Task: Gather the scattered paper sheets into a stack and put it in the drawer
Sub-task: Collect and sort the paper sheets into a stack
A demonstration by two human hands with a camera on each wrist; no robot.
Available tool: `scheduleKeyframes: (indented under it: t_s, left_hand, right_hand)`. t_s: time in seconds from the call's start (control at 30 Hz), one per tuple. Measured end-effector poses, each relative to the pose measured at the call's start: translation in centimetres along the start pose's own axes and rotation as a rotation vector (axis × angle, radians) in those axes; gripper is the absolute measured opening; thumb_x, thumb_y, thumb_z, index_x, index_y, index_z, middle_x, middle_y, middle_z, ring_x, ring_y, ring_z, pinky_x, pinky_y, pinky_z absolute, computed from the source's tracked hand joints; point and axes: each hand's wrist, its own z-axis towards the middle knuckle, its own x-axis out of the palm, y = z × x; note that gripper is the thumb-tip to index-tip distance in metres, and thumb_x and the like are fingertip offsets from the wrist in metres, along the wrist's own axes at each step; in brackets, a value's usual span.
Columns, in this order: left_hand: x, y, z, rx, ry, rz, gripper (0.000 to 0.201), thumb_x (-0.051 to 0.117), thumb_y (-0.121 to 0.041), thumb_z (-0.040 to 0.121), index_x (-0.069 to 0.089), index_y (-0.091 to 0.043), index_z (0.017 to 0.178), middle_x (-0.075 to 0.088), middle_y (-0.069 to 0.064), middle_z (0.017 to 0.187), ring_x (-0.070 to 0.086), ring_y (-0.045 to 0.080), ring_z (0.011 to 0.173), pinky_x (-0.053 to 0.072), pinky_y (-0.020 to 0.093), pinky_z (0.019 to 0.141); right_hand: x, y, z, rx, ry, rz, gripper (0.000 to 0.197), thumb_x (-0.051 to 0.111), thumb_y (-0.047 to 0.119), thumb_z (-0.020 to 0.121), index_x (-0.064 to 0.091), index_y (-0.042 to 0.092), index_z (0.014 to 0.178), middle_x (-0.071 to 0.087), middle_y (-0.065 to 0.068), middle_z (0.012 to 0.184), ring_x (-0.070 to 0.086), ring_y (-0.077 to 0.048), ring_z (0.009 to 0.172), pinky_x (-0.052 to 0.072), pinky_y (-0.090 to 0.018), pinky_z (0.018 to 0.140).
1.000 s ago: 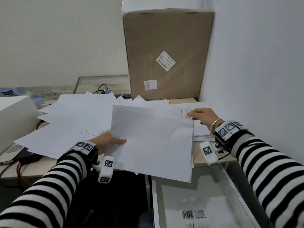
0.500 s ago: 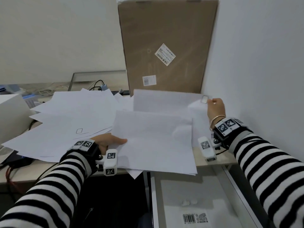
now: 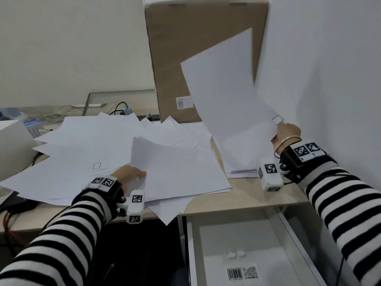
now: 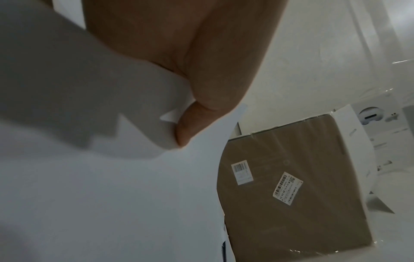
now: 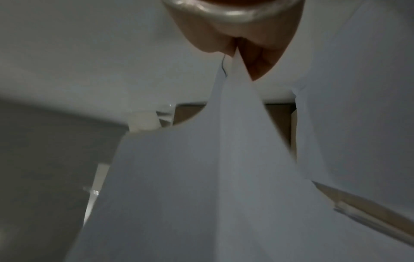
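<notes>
White paper sheets [image 3: 86, 145] lie scattered over the left and middle of the wooden desk [image 3: 243, 201]. My left hand [image 3: 132, 175] pinches the left edge of a small bundle of sheets [image 3: 177, 172] resting on the pile; in the left wrist view the thumb [image 4: 201, 113] presses on that bundle [image 4: 112, 195]. My right hand [image 3: 285, 132] pinches the corner of a single sheet [image 3: 226, 96] and holds it tilted up in the air before the cardboard box; the right wrist view shows this sheet [image 5: 201, 177] hanging from the fingertips. The open drawer [image 3: 321, 263] is below the desk's front edge.
A tall cardboard box [image 3: 177, 48] stands at the back against the right wall. A thin stack of sheets [image 3: 241, 171] lies on the desk's right end. A white box [image 3: 12, 145] is at far left, cables [image 3: 119, 108] behind. A barcoded packet [image 3: 241, 273] lies in the drawer.
My right hand has lifted its single sheet off the desk and swung it upright in front of the cardboard box. The left hand's bundle has settled lower onto the pile.
</notes>
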Motion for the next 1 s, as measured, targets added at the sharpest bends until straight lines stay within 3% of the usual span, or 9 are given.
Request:
scheduleKeyframes:
  t_s: [0.1,0.17,0.3,0.5,0.63,0.73,0.8,0.93,1.0]
  left_hand:
    - [-0.5,0.3,0.4,0.011,0.034,-0.012,0.022,0.064,-0.018,0.087,0.06,-0.005,0.105,0.063,0.023,0.116,0.058,0.037,0.106,0.04,0.053,0.106]
    - [-0.3,-0.4,-0.8,0.031,0.034,-0.036,0.029,0.06,-0.017,0.092,0.058,0.0,0.115,0.062,0.02,0.109,0.057,0.039,0.11,0.04,0.051,0.106]
    - [0.0,-0.7,-2.3,0.067,0.037,-0.118,0.04,0.056,-0.027,0.095,0.053,0.005,0.118,0.061,0.017,0.099,0.058,0.03,0.088,0.042,0.041,0.097]
    - [0.7,-0.7,-2.8,0.059,0.042,-0.226,0.053,0.045,-0.052,0.094,0.052,-0.005,0.117,0.06,0.01,0.087,0.056,0.025,0.074,0.047,0.034,0.07]
    - [0.4,-0.4,-2.6,0.107,0.103,-0.185,0.066,0.063,-0.058,0.081,0.059,-0.004,0.118,0.067,0.017,0.11,0.063,0.037,0.1,0.048,0.049,0.095]
    - [0.2,-0.3,-2.6,0.136,0.159,-0.092,0.064,0.082,-0.048,0.065,0.066,-0.004,0.109,0.07,0.017,0.107,0.066,0.037,0.1,0.049,0.049,0.096]
    - [0.1,-0.2,-2.5,0.142,0.163,-0.083,0.047,0.082,-0.031,0.07,0.067,-0.001,0.104,0.068,0.018,0.103,0.065,0.034,0.093,0.048,0.048,0.094]
    - [0.4,-0.4,-3.2,0.181,0.184,-0.171,0.004,0.061,-0.006,0.09,0.059,-0.003,0.091,0.055,0.015,0.082,0.054,0.025,0.074,0.045,0.033,0.071]
    - [0.3,-0.3,-3.4,0.196,0.194,-0.22,0.008,0.05,0.0,0.094,0.057,-0.002,0.096,0.058,0.012,0.081,0.055,0.024,0.073,0.045,0.032,0.068]
  right_hand:
    - [0.3,-0.8,-0.9,-0.014,0.038,-0.049,0.03,0.04,0.011,0.096,0.041,0.019,0.068,0.044,-0.002,0.07,0.044,-0.014,0.058,0.044,-0.028,0.069]
    - [0.5,-1.7,-1.2,-0.001,0.046,-0.059,0.026,0.045,0.011,0.092,0.045,0.018,0.068,0.049,-0.006,0.072,0.048,-0.019,0.059,0.043,-0.031,0.064]
    - [1.0,-3.9,-1.1,-0.017,0.135,-0.203,0.018,0.05,0.016,0.086,0.049,0.016,0.067,0.054,-0.015,0.085,0.056,-0.026,0.075,0.048,-0.038,0.065]
    - [2.0,-5.7,-3.1,-0.048,0.265,-0.368,0.034,0.046,0.012,0.089,0.037,0.017,0.057,0.04,-0.009,0.064,0.046,-0.023,0.069,0.04,-0.033,0.064]
    - [2.4,-6.3,-3.3,-0.058,0.254,-0.359,0.026,0.047,0.012,0.089,0.044,0.009,0.063,0.043,-0.011,0.066,0.045,-0.024,0.068,0.037,-0.033,0.058]
    - [3.3,-5.8,-4.2,-0.036,0.287,-0.225,0.014,0.047,0.012,0.091,0.058,0.004,0.09,0.052,-0.014,0.082,0.05,-0.024,0.072,0.039,-0.033,0.059]
    - [3.8,-5.2,-5.2,0.009,0.355,-0.114,0.015,0.046,0.015,0.095,0.055,0.012,0.084,0.051,-0.01,0.075,0.048,-0.021,0.064,0.038,-0.027,0.056]
    - [3.4,-4.6,-6.7,0.09,0.539,-0.191,0.015,0.055,0.03,0.094,0.059,0.017,0.087,0.062,-0.001,0.078,0.057,-0.014,0.068,0.044,-0.025,0.061]
    - [2.9,-4.7,-6.8,0.081,0.639,-0.372,0.008,0.061,0.026,0.09,0.061,0.019,0.093,0.066,0.0,0.088,0.061,-0.012,0.075,0.043,-0.023,0.066]
